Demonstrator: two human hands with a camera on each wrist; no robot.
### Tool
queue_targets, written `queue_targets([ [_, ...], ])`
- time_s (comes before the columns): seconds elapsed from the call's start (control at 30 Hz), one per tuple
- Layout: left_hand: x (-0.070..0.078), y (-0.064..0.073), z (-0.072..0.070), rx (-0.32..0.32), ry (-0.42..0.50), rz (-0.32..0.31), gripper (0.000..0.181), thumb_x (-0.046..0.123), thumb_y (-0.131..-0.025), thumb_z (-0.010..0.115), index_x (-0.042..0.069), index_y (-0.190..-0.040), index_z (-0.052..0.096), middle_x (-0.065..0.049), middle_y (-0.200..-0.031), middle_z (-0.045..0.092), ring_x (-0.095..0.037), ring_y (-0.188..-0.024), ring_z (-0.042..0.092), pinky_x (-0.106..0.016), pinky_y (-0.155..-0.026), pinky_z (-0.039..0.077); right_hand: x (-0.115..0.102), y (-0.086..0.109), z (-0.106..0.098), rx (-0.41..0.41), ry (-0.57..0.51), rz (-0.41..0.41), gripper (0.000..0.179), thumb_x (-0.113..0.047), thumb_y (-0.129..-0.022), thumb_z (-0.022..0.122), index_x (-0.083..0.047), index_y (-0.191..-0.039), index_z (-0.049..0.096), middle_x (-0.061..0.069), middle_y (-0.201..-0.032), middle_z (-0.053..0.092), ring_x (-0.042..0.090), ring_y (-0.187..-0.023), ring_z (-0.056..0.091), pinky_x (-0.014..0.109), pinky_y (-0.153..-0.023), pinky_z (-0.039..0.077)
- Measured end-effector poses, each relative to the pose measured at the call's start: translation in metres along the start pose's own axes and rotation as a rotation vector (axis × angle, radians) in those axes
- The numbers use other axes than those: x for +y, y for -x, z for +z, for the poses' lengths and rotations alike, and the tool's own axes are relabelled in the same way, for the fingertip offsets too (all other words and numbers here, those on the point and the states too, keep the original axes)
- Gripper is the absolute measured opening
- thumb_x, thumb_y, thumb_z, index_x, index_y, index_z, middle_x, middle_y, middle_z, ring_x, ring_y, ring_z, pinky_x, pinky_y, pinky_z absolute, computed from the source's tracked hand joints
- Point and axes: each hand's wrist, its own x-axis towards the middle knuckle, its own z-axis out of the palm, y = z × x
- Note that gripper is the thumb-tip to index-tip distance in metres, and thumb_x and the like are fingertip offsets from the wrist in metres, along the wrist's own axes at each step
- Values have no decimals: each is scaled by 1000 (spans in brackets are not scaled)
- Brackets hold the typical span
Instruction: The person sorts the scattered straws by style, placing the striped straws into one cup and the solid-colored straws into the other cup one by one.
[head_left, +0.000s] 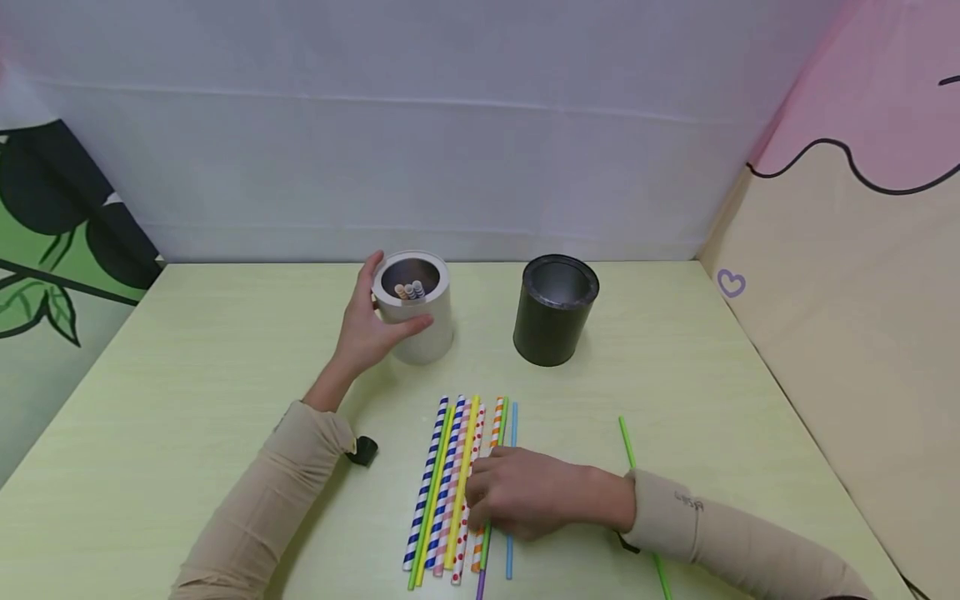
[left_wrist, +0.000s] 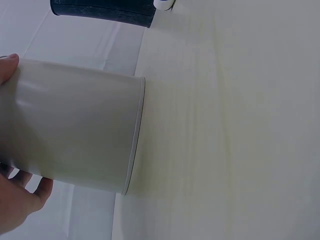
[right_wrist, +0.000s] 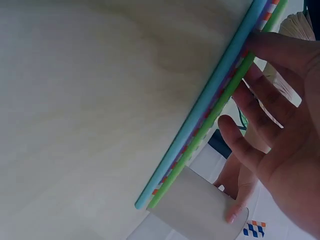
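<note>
My left hand (head_left: 375, 329) grips the white canister (head_left: 431, 337) from its left, thumb across the near side and fingers round the back. Several paper straws show inside its mouth. Over the right part of a row of colored straws (head_left: 438, 492) is my right hand (head_left: 528, 493). In the right wrist view its thumb crosses a green straw (right_wrist: 220, 102), with a curled finger at the straw's other side. An orange-striped straw (head_left: 497, 417) and a light blue straw (right_wrist: 200, 105) lie alongside. A purple straw (head_left: 481, 583) shows partly below the hand.
A black canister (head_left: 551, 325) stands upright to the right of the white one, its mouth facing up. Another green straw (head_left: 627, 442) lies apart at the right, partly under the right sleeve (head_left: 667, 517). A white cloth wall (head_left: 420, 167) rises behind the table.
</note>
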Motion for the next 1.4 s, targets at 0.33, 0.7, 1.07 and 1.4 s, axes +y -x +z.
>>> queue_targets([
  [0.33, 0, 2, 1, 3, 6, -1, 110, 37, -69, 86, 30, -153, 16, -2, -151, 34, -24, -136, 35, -56, -107, 32, -3, -2, 2, 1, 16, -20, 20, -19, -94, 60, -31, -107, 70, -15, -105, 64, 4, -96, 51, 23, -89, 44],
  [0.7, -1, 0, 1, 7, 3, 10, 110, 36, -69, 86, 30, -153, 16, -2, -151, 34, -24, -136, 35, -56, -107, 32, -2, -1, -1, 48, 34, -15, 19, -22, -94, 60, -29, -108, 68, -14, -106, 64, 5, -100, 53, 24, -94, 42],
  [1.07, -1, 0, 0, 3, -2, 9, 110, 34, -70, 86, 30, -153, 15, -2, -152, 33, -25, -137, 33, -57, -107, 32, -4, 1, -22, 182, 0, 5, 15, -20, -87, 65, -26, -101, 65, -14, -106, 64, 7, -108, 52, 27, -101, 39],
  [1.4, -2, 1, 1, 3, -3, 10, 109, 34, -71, 86, 30, -153, 14, -3, -152, 32, -26, -136, 33, -57, -107, 32, -3, 4, -45, 341, -107, -28, 13, -18, -86, 65, -21, -98, 64, -13, -101, 64, 6, -105, 53, 22, -102, 37],
])
